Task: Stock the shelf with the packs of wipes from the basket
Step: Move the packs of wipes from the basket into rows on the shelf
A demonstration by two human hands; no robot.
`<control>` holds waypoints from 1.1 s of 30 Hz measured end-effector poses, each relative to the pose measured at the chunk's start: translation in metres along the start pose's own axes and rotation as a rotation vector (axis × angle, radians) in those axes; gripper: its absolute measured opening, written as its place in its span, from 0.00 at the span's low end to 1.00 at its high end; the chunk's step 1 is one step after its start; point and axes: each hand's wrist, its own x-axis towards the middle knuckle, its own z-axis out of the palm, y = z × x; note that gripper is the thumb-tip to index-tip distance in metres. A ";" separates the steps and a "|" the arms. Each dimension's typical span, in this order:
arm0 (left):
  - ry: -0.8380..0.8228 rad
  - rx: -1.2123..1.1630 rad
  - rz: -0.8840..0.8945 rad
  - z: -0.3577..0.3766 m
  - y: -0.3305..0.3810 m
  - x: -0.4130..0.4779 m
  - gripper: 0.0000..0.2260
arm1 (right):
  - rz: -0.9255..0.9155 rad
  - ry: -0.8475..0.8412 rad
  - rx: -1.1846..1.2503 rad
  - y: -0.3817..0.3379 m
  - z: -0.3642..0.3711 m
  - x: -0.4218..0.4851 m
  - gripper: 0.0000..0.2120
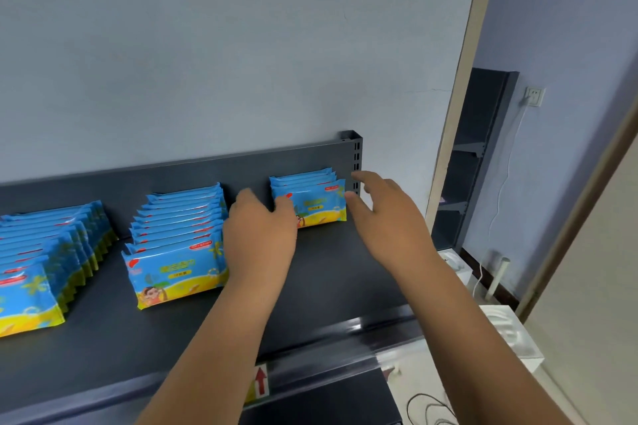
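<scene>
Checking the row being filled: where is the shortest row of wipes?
Head view: the shortest row stands far right on the shelf, beside the slotted upright, between the left hand and right hand.

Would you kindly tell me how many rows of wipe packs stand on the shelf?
3: a left row cut by the frame edge, a middle row, and a short right row near the upright. More may lie off-frame.
</scene>
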 end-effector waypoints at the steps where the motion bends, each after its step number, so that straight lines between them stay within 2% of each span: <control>1: 0.010 0.068 0.137 -0.015 0.002 -0.013 0.15 | -0.031 -0.004 0.029 -0.004 -0.001 -0.007 0.19; 4: 0.034 0.261 0.434 -0.050 0.000 -0.040 0.14 | -0.135 -0.008 0.093 -0.025 0.002 -0.029 0.18; 6: 0.035 0.354 0.458 -0.071 -0.010 -0.049 0.18 | -0.225 -0.030 0.151 -0.046 0.009 -0.042 0.17; 11: 0.152 0.474 0.314 -0.122 -0.040 -0.058 0.23 | -0.453 -0.114 0.304 -0.094 0.038 -0.068 0.15; 18: 0.235 0.586 0.169 -0.223 -0.129 -0.082 0.22 | -0.662 -0.270 0.309 -0.181 0.114 -0.119 0.20; 23: 0.270 0.711 0.071 -0.332 -0.202 -0.112 0.26 | -0.691 -0.500 0.560 -0.269 0.188 -0.196 0.17; 29: 0.339 0.804 -0.166 -0.485 -0.300 -0.168 0.28 | -0.787 -0.736 0.553 -0.389 0.273 -0.311 0.19; 33: 0.375 0.900 -0.323 -0.572 -0.363 -0.208 0.24 | -0.815 -0.883 0.531 -0.468 0.323 -0.385 0.19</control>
